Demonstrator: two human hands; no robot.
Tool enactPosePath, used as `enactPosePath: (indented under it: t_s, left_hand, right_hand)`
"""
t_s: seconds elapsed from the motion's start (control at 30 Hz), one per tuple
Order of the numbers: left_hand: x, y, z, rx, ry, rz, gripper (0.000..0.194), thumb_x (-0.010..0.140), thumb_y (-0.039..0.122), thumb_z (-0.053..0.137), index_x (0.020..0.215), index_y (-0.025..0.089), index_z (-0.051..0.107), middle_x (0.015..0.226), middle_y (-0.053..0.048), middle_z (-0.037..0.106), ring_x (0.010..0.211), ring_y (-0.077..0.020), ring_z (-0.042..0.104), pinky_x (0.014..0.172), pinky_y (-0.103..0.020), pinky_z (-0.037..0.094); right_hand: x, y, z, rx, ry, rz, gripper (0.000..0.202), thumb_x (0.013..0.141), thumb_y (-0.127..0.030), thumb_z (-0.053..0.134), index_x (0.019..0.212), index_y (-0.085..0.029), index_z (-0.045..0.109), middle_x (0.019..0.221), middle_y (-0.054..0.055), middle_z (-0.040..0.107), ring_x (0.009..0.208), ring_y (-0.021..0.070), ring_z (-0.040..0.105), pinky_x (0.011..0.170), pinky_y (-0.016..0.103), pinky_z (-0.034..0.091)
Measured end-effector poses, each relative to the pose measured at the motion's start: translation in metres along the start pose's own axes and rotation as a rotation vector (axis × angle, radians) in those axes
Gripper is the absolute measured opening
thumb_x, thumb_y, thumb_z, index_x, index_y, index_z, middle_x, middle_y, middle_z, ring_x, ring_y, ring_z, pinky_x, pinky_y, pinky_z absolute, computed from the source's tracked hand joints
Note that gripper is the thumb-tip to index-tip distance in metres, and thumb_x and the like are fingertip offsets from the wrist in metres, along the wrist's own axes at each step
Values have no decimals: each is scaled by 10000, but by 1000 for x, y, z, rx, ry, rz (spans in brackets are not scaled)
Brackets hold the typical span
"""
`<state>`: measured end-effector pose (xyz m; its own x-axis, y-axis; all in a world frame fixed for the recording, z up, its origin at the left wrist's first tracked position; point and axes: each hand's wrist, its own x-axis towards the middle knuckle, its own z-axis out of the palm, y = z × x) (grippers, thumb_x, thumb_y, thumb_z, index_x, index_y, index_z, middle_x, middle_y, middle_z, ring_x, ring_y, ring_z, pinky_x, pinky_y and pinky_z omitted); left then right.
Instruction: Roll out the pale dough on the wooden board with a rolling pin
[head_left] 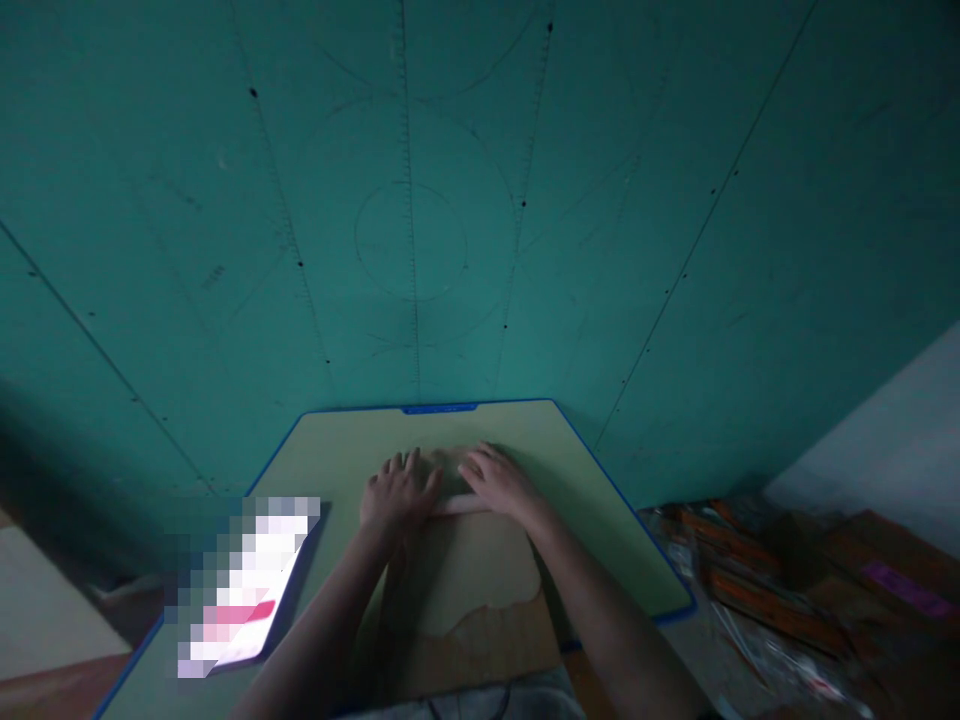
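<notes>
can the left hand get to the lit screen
Probably yes: the left hand has the lit screen to its left on the same tabletop, and nothing seems to stand between them.

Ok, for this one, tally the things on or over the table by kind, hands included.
Hands: 2, left hand and right hand
Pale rod-like piece: 1
Pale sheet: 1
Brown board: 1
Lit screen: 1
Total: 6

Head view, facing forward and down, near table (615,560)
</notes>
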<state>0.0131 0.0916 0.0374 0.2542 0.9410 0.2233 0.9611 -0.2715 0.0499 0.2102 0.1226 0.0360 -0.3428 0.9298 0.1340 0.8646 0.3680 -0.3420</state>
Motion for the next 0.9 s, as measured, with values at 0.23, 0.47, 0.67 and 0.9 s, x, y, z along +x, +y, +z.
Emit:
enactPosePath:
  t_s: [0.23,0.47,0.67,0.9]
  left_hand:
    - [-33,16,-5,46,-8,-23,372,1025,323,432,1299,224,663,1468,-186,592,1297,-388,591,915,-497,540]
    - [-64,25,-1,-45,71,-86,362,1032,412,477,1172,174,711,1270,-140,718,1120,-324,672,954,-479,494]
    - [-99,29,7,-120,215,-56,248,973,342,569,1117,198,711,1228,-111,729,1145,-323,626,976,-487,454]
    - [-117,27,16,-94,268,-9,298,937,285,578,1208,203,670,1194,-112,727,1036,-290,640,950,-451,450]
  right_hand:
    - [-46,-20,-4,-78,48,47,386,1061,-447,438,1274,-230,675,1452,116,614,1311,277,584,1003,414,489]
    - [-83,-29,5,-117,159,5,243,1045,-367,507,1132,-245,699,1309,68,702,1187,242,629,984,367,461]
    - [-98,-31,10,-56,199,-44,133,1011,-277,575,1048,-230,694,1249,60,722,1163,246,625,1009,386,419]
    - [-103,-27,16,-37,226,-98,133,1006,-280,582,1084,-218,670,1264,80,701,1150,263,599,1000,412,402]
